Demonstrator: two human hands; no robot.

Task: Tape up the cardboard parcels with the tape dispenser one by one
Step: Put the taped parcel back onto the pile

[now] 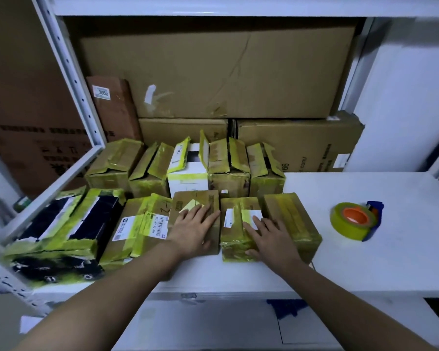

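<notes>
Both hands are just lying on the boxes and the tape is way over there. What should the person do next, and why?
Probably reach the right hand over to the tape dispenser, which sits untouched on the shelf to the right of the parcels. Both hands lie flat and hold nothing, and the left hand already steadies a brown parcel that shows little tape.

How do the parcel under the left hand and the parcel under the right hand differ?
The parcel under the left hand is mostly bare brown cardboard with one small yellow-green patch on top; the parcel under the right hand is wrapped in yellow-green tape on top and along its front edge. The right one carries white labels; the left shows none. Both lie in the front row, each under a flat open hand.
</notes>
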